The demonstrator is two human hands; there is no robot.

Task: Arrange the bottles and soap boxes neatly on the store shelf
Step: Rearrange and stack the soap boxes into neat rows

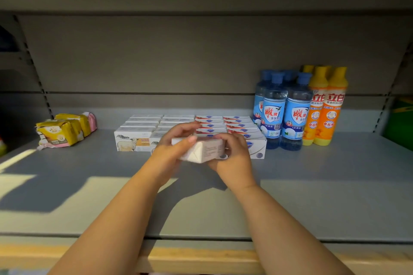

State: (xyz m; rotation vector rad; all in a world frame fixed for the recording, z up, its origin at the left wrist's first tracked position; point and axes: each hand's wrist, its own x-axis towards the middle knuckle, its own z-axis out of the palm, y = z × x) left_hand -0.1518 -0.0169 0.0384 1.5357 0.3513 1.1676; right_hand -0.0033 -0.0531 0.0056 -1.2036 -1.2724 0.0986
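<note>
White card, a single soap box (202, 150) is held between our two hands, just on the near side of the rows of soap boxes (143, 124) on the grey shelf (89, 196). Our left hand (172, 147) curls its fingers over the box's left end, and our right hand (234, 158) wraps round its right end. Blue bottles (295, 114) and orange bottles (328, 107) stand right of the rows, with yellow packets (64, 131) well to the left.

**Colours and Patterns on the Shelf**

Shelf (89, 185) grey. Held soap box (201, 150) white. Left soap boxes (131, 142) white, with animal drawing and orange panel. Right soap boxes (238, 121) white, with red band and blue badge. Blue bottles (273, 114) have pale-blue labels with red characters. Orange bottles (330, 107) have yellow caps. Packets (64, 133) yellow and pink.
</note>
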